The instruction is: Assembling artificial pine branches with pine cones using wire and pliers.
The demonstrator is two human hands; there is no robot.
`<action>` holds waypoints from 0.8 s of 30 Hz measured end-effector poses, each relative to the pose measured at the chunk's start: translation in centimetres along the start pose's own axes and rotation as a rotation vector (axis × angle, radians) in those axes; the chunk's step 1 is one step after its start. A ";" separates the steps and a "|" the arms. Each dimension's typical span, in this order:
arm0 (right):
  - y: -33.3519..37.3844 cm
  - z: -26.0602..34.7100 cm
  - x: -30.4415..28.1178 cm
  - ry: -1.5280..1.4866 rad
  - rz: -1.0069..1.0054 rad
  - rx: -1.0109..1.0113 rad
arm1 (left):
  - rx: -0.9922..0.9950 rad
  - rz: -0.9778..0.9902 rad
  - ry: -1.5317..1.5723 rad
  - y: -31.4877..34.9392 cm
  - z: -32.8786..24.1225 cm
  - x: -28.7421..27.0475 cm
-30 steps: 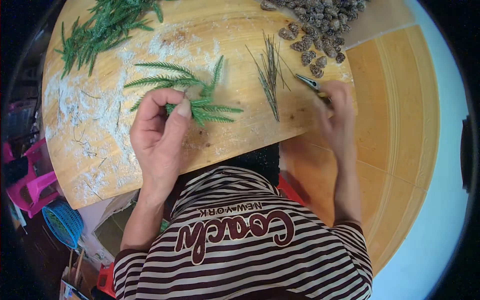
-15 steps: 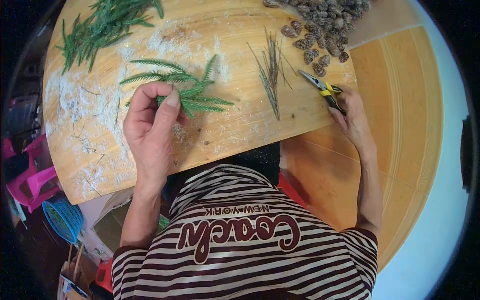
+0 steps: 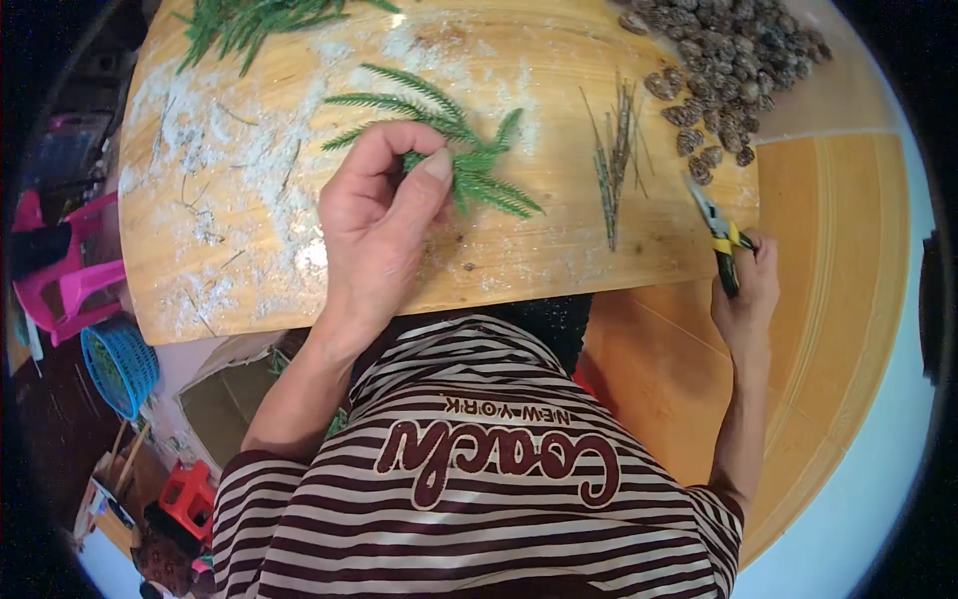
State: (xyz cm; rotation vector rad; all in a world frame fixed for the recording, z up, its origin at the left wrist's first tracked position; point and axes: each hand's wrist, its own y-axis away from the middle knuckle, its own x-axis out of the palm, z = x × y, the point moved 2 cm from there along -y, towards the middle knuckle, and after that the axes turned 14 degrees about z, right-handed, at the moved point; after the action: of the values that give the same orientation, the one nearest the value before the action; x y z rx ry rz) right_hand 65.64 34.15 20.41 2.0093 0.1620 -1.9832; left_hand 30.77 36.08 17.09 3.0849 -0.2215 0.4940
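Pale wooden tabletop, dusted with white flakes, curves across the view, with pine cones heaped at its far right. Above the near edge, the left hand pinches a green sprig between thumb and forefinger; the pinched point itself is covered by the thumb. Thin dark stems lie between the sprig and the right hand, whose fingers curl round the handles of yellow-and-black pliers, nose pointing toward the cones; how hard they squeeze cannot be told. To hold the sprig well, the grip should probably stay firm but light at its base, so that the needles spread uncrushed, and the plier tips should be kept clear of the fingers. Large dark cursive lettering, with a smaller line of capitals, crosses the striped shirt, upside down to this view.
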 end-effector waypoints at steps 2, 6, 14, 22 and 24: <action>-0.4 2.2 -0.3 -0.183 0.008 -0.049 | -0.003 -0.004 -0.044 0.1 0.1 -0.1; -1.7 8.5 -1.6 -1.079 0.266 -0.036 | 0.002 0.020 -0.127 0.3 0.1 0.2; -4.3 11.7 -0.3 -0.994 0.355 -0.385 | 0.067 0.042 -0.231 0.7 -0.1 0.3; -5.1 12.1 -0.5 -1.088 0.444 -0.383 | 0.044 0.043 -0.225 0.6 0.1 0.0; -5.3 12.2 -0.5 -1.074 0.448 -0.395 | 0.056 0.034 -0.243 0.6 0.2 -0.3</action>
State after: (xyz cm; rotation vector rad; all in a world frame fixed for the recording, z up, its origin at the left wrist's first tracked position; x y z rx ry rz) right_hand 52.37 35.61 20.27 0.5175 -0.1284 -2.1846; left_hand 30.48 35.51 16.79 3.1957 -0.2674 0.1251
